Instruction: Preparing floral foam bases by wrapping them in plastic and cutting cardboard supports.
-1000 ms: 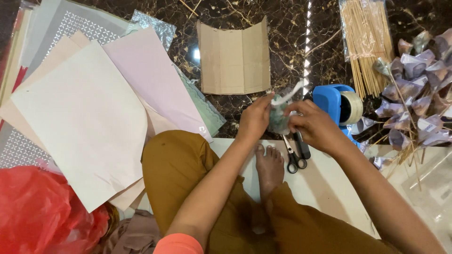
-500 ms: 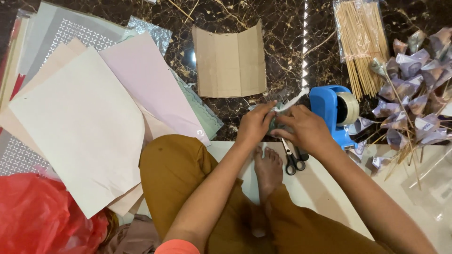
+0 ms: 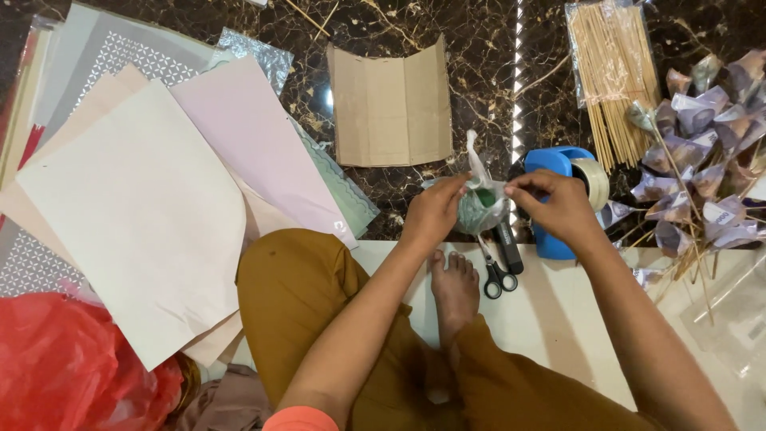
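My left hand [image 3: 435, 211] and my right hand [image 3: 557, 203] together hold a small crumpled piece of clear, greenish wrapping [image 3: 481, 203] above the floor, with a thin strip of it sticking up. The left hand pinches its left side; the right hand's fingertips grip its right edge. Just below lie black-handled scissors [image 3: 499, 267] on a white sheet [image 3: 550, 307]. A blue tape dispenser [image 3: 568, 172] with a roll of clear tape stands right behind my right hand. My bare foot [image 3: 455, 287] rests on the white sheet.
Large pale paper sheets [image 3: 144, 207] fan out at the left. A folded cardboard piece [image 3: 391, 104] lies ahead. A bag of wooden skewers [image 3: 610, 72] and several wrapped paper flowers on sticks [image 3: 702, 152] are at the right. Red plastic [image 3: 64, 375] lies at the lower left.
My hands have drawn slightly apart, so the wrapping shows between them with its strip upright. The view has shifted a little; other things stay put.
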